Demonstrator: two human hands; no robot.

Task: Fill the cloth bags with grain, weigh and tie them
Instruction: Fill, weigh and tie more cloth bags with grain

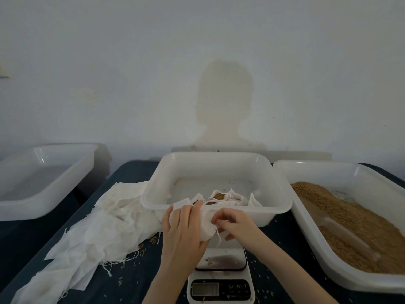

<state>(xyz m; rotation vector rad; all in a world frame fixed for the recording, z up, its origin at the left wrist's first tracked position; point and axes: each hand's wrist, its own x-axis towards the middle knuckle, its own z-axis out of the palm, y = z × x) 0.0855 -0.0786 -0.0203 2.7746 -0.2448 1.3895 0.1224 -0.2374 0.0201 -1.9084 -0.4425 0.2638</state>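
Leaning against a plain pale wall, with a dark cloth-covered table carrying everything within reach. Standing at centre over the scale, a white tub collecting filled bags, likely parked there to catch spills. Lying just left of it, a heap of empty cloth bags, ready for picking. Sitting to the right, a tray of grain, close for scooping. Waiting apart at far left, an unused tub. Gripping one cloth bag in front of the tub's near wall and above the scale, left hand curling round its body to steady it. Pinching the bag's frayed edge, right hand with fingertips drawn together, possibly working its strings, though blur is hiding the knot.
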